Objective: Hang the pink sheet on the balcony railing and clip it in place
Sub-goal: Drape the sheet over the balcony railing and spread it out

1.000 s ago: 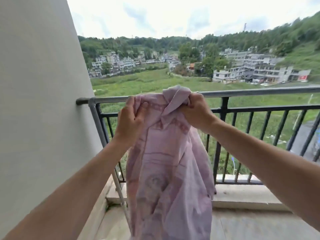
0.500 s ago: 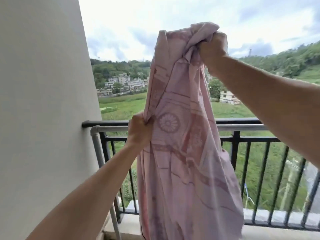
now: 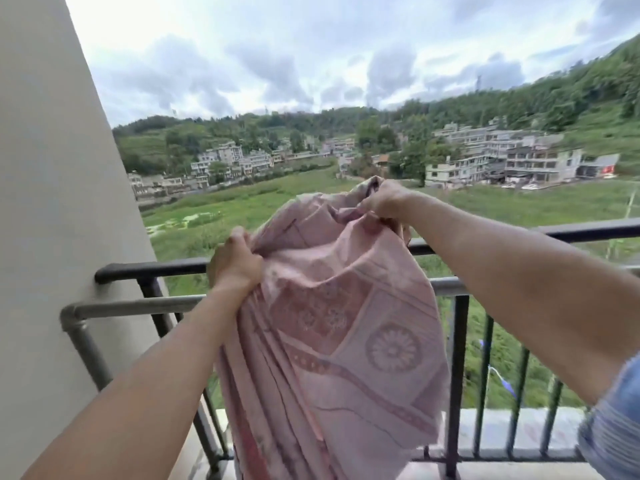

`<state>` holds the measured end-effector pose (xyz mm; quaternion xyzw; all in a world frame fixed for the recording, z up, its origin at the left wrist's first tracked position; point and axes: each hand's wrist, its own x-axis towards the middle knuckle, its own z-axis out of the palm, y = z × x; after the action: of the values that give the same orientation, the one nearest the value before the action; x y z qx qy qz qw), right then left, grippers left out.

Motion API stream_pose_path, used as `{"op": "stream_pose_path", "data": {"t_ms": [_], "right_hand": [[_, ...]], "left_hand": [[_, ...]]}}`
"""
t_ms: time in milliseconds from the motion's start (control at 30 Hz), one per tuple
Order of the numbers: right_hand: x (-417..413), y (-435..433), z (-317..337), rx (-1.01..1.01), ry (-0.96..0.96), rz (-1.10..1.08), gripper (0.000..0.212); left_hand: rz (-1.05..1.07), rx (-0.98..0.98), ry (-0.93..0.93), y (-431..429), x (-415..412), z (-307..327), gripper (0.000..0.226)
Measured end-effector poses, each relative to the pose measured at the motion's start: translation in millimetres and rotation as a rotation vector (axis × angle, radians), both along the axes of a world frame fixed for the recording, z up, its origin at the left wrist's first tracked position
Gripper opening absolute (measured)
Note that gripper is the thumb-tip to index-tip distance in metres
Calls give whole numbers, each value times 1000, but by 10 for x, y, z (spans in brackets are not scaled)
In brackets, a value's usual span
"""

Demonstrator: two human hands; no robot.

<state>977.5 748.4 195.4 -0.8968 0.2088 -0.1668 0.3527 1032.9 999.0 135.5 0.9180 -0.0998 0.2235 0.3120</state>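
Note:
A pink sheet (image 3: 339, 327) with a darker floral and border pattern hangs bunched between my two hands, in front of the black balcony railing (image 3: 149, 268). My left hand (image 3: 235, 261) grips its left edge at about the height of the top rail. My right hand (image 3: 384, 200) holds a gathered corner higher up and farther out, above the rail. The sheet's lower part drapes down on my side of the bars and hides the middle of the railing. No clip is visible.
A grey metal pipe (image 3: 128, 306) runs level just inside the railing and bends down at the left. A pale wall (image 3: 52, 202) closes the left side. A concrete ledge (image 3: 502, 427) lies under the bars. Fields and buildings lie beyond.
My right hand has come down from high overhead to just above the rail. My left hand has shifted up along the sheet's edge, and the sheet now spreads wider between both hands.

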Motion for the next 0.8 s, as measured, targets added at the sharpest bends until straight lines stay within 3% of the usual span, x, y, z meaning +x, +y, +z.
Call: {"op": "stream_pose_path", "data": {"t_ms": [133,233,300,433,500,567,667,733,767,800], "right_hand": [[-34,-95,-439,-26,296,213,35],[-208,1,-575,-230,233,231,32],[-440,103,-651,-373,13,126,30],[-1095,364,-892,-400,-718,-235,21],[-1329,502,-1168,-350,-843,-316,22],[-1448,649,-1518,-271,-755,-357,42],[-1498,879,-1927,-15,-515,-315,75],[-1465,1005,-2050,168,-449,-265,49],[-1437,1028,-2049,220,-469,-272,29],[-1410,1009,-1992,230,-515,-300,21]], "left_hand": [[-105,170,227,-58,262,-41,26],[-171,222,304,-91,304,-44,7],[-219,234,338,-92,314,-45,6],[-305,205,295,-67,335,-33,16],[-352,179,249,-55,331,-40,23],[-387,142,193,-35,303,-47,31],[-379,78,39,15,193,-72,24],[-345,61,-104,64,73,-102,22],[-344,61,-160,99,11,-124,22],[-353,81,-194,143,-57,-155,23]]}}
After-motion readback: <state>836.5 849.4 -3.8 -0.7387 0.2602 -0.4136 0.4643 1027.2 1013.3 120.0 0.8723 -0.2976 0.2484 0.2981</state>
